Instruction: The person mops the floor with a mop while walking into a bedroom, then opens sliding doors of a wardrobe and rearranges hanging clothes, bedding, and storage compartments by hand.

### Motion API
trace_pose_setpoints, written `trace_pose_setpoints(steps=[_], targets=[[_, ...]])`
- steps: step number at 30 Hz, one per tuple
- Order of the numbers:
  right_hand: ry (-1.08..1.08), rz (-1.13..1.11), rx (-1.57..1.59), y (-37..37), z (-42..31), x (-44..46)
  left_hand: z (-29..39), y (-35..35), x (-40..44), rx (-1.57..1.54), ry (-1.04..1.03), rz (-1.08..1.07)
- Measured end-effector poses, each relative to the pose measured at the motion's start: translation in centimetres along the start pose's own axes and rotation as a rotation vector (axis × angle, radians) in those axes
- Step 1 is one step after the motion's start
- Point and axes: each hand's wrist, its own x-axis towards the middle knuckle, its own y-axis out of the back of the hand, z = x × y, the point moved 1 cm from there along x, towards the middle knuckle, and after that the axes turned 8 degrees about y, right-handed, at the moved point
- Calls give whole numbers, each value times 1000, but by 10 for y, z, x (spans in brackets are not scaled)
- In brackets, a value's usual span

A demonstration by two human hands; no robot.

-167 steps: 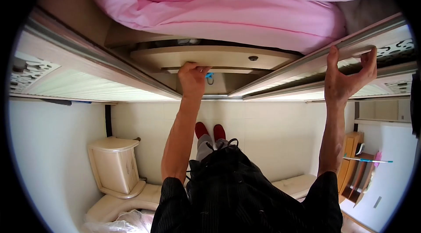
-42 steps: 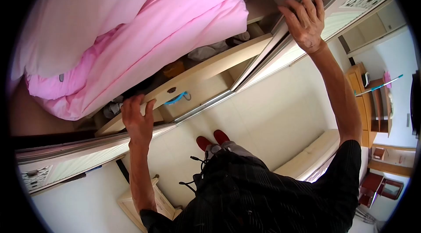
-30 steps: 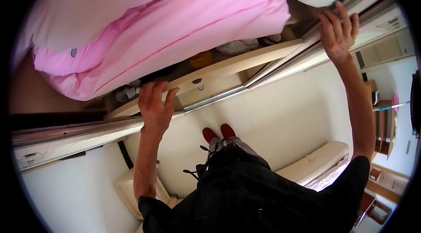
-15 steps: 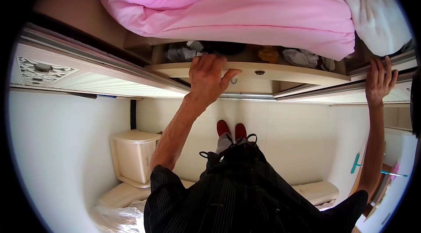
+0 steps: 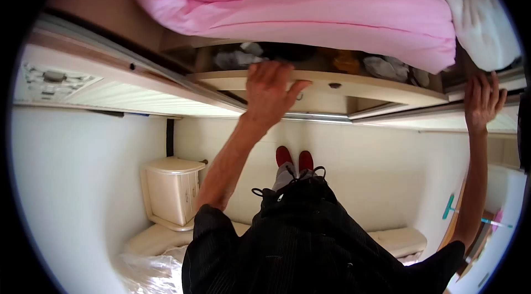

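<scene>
A pale wooden drawer (image 5: 381,86) stands pulled out under a folded pink quilt (image 5: 321,23). My left hand (image 5: 269,92) is closed over the top edge of its front, left of the dark round knob (image 5: 334,85). Inside the drawer lie grey-white cloth bundles (image 5: 387,67) and something orange-yellow (image 5: 347,63). My right hand (image 5: 482,100) rests with its fingers over the edge of the sliding door frame (image 5: 456,95) at the right, beside a white bundle (image 5: 487,28). Whatever lies under its fingertips is hidden.
Another sliding door (image 5: 127,92) with a patterned panel is at the left. Below it stands a cream bedside cabinet (image 5: 174,197) by a padded bed edge (image 5: 155,238) and clear plastic (image 5: 152,272). Red shoes (image 5: 284,155) are on the floor. A green-handled tool (image 5: 448,206) leans at the right.
The drawer stands farther out than in the oldest frame, showing more of its contents. My left hand has gone from below the front to its top edge. My right hand has shifted right along the door.
</scene>
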Motion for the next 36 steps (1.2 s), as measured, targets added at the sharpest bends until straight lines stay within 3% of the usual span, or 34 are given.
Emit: trace_pose_setpoints(steps=[5, 7, 12, 14, 17, 20, 31, 34, 36], targets=[[13, -49, 23, 0, 1, -3, 0, 10, -2, -13, 49, -3], [5, -37, 44, -3, 2, -4, -10, 27, -1, 28, -121, 130], [16, -35, -2, -4, 2, -5, -78, 106, -1, 315, -178, 186], [12, -47, -11, -2, 1, -2, -77, 113, 1, 575, -178, -60], [15, -62, -48, -3, 4, -2, -88, 109, -1, 746, -193, -242], [8, -70, -56, -6, 1, -10, -95, 107, -5, 789, -212, -140], [2, -77, -18, -16, 6, -20, -113, 126, -3, 696, -250, -190], [28, -37, 26, -4, 2, -7, -81, 109, 2, 336, 30, -99], [4, -36, 27, 1, -2, 0, -44, 87, 6, 142, -82, -126]])
